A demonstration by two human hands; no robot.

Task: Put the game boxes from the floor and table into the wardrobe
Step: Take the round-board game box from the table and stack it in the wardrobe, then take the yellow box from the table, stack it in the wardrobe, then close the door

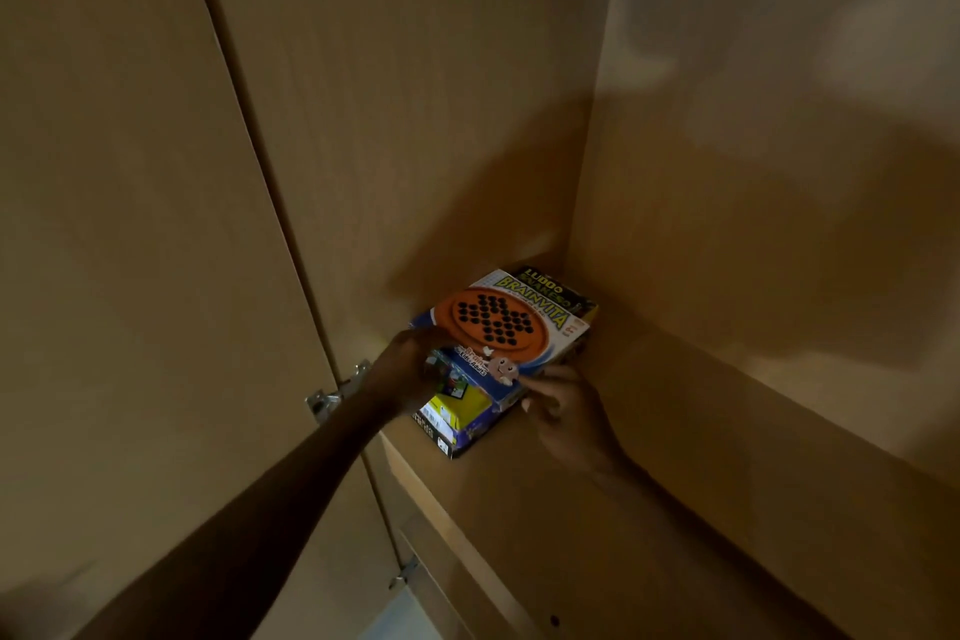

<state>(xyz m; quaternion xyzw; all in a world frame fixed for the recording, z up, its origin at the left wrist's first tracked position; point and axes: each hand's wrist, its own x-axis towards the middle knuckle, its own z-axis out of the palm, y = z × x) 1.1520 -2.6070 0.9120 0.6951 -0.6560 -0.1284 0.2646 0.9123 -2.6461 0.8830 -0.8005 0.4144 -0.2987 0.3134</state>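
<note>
- A metal hinge (pixel 324 400) sits on the door side, nearest the viewer, beside the smooth pale wooden shelf (pixel 571 509) of the wardrobe.
- The left hand (pixel 410 369) has its fingers closed on the left edge of the Brainvita box (pixel 514 322). The right hand (pixel 566 411) pinches its near corner, probably to square it on the stack.
- That flat, glossy cardboard box lies on top, with a yellow box (pixel 457 411) jutting out from beneath it.
- A dark Ludo box (pixel 550 283) shows behind, tucked into the shelf's back corner.
</note>
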